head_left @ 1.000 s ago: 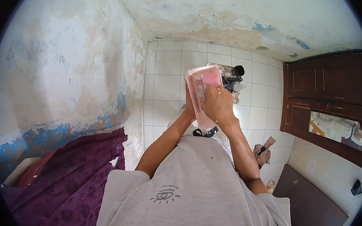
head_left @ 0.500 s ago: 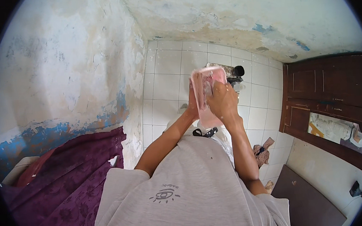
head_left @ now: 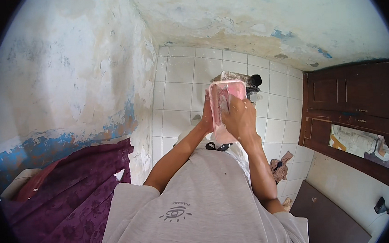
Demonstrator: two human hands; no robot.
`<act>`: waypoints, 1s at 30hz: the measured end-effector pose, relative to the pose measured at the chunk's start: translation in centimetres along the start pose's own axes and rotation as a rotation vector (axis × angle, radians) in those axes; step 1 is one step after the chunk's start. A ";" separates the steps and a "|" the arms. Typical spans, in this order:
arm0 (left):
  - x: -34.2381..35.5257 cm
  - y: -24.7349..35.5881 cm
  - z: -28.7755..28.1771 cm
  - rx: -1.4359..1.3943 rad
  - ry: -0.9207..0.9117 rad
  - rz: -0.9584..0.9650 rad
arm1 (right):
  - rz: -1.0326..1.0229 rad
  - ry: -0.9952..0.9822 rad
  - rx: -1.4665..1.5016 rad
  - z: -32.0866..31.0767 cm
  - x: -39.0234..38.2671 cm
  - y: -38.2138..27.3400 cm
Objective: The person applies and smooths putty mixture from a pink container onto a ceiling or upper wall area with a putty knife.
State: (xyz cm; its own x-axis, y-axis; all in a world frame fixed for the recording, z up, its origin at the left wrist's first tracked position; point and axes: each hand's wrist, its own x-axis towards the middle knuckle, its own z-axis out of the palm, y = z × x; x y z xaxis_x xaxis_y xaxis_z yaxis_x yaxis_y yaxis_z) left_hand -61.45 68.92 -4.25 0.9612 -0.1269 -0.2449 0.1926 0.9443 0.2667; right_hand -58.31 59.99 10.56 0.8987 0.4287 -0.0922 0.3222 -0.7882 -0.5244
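Note:
A pink rectangular plastic tub (head_left: 237,89) is held up in front of my body, its inside smeared with a whitish paste. My left hand (head_left: 208,113) grips it along the left side, the fingers mostly hidden behind the wall. Over the tub's right side reaches my right hand (head_left: 242,118), with fingers curled down into the tub and spots of white on the skin. Whatever those fingers may hold is hidden from view. A whitish smear shows beside the fingertips.
Beyond the tub, a stained object with a black round end (head_left: 256,79) rests on the white floor tiles (head_left: 179,69). A crumpled brown cloth (head_left: 280,169) lies right. Purple fabric (head_left: 73,197) drapes at left below a peeling wall (head_left: 73,62). A dark wooden cabinet (head_left: 332,89) stands right.
The tub and both hands have come slightly nearer to my body. My right hand has shifted a little within the tub, its fingers still curled. The left hand keeps its grip.

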 end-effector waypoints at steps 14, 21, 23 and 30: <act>0.0 -0.3 -1.2 -0.050 -0.015 0.042 | -0.025 0.040 -0.037 -0.2 -0.4 -0.2; -0.2 -0.5 -0.3 0.019 0.049 0.059 | 0.033 0.016 -0.023 -0.4 -0.4 -0.2; -0.4 -0.3 -0.1 0.154 0.038 0.058 | 0.136 -0.068 0.023 -0.5 -0.6 -0.3; -0.3 -0.1 0.1 -0.134 0.016 -0.048 | 0.162 -0.144 0.029 -0.5 -1.2 -0.8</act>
State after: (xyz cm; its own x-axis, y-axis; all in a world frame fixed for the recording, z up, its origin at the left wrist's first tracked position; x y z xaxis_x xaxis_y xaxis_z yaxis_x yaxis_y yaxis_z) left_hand -61.75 68.83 -4.08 0.9480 -0.1694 -0.2694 0.2095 0.9694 0.1280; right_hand -59.46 59.86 11.50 0.8854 0.3578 -0.2966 0.1661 -0.8397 -0.5170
